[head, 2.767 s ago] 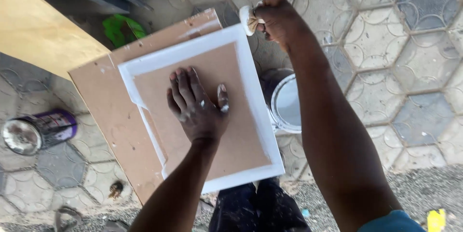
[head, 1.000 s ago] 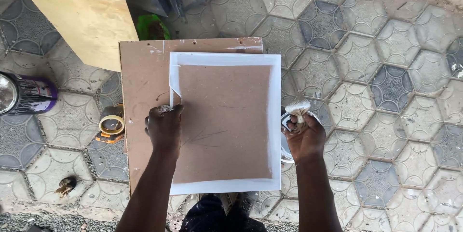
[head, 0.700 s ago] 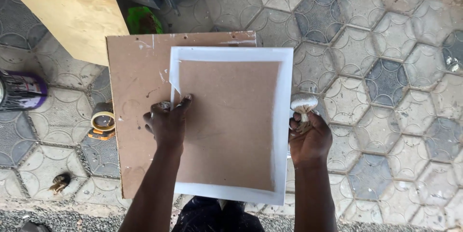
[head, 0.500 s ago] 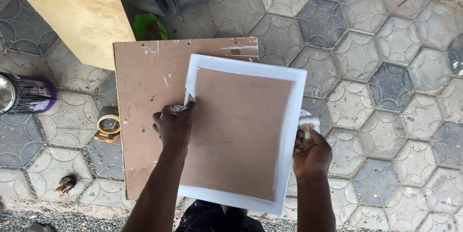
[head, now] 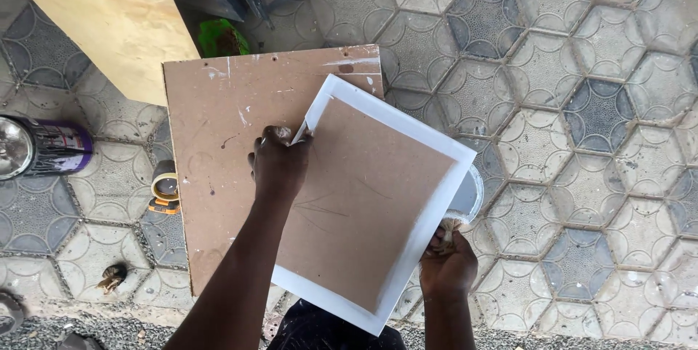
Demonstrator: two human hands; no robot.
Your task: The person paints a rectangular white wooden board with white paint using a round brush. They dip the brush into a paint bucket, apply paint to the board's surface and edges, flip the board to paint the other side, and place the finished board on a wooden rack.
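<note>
White-framed panel [head: 367,201] lies skewed on the brown backing board [head: 233,146], its near and right parts hanging past the board's right edge and near corner; left hand [head: 280,163] is clamped on the frame's left rail near its far corner, fingers curled over the edge. Right hand [head: 447,266] is fisted around a paint-smeared brush or rag [head: 443,232] (can't tell which), touching the frame's right rail near its near corner, with a white paint tub [head: 469,194] half hidden just beyond. On the paving off the board's left edge: a tape roll [head: 166,186] just beside it, a purple can [head: 40,148] further out, and a plywood sheet [head: 109,15] over the board's far-left corner.
</note>
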